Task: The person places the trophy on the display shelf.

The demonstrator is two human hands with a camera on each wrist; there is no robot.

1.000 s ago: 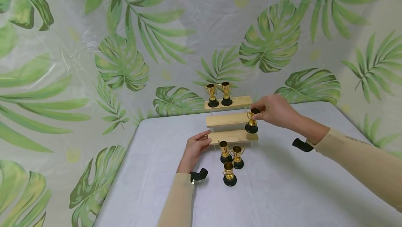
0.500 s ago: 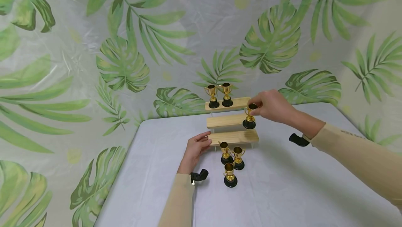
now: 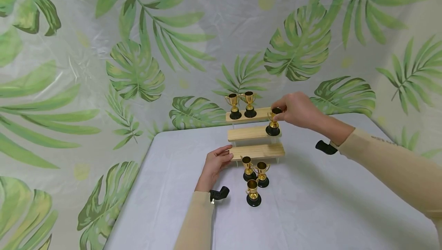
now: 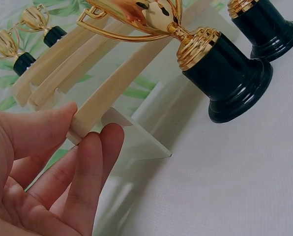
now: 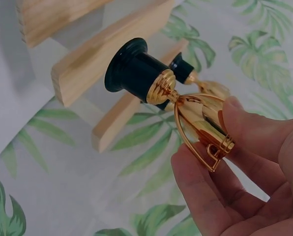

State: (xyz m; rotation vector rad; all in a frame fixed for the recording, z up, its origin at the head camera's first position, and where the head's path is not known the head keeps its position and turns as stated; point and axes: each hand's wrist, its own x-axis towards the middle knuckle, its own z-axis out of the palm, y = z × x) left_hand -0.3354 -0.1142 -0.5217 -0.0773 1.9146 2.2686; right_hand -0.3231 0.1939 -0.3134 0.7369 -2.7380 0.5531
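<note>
The right hand (image 3: 298,110) is pinching a gold cup (image 3: 273,123) by its bowl between thumb and fingertips, holding it in the air at the right end of the stand (image 3: 255,133), about level with the middle shelf. The left hand (image 3: 215,164) is resting, fingers straight and close together, against the left end of the stand's bottom shelf. Two cups (image 3: 241,105) are standing on the top shelf. Three more (image 3: 253,179) are standing on the table (image 3: 310,211) just in front of the stand.
</note>
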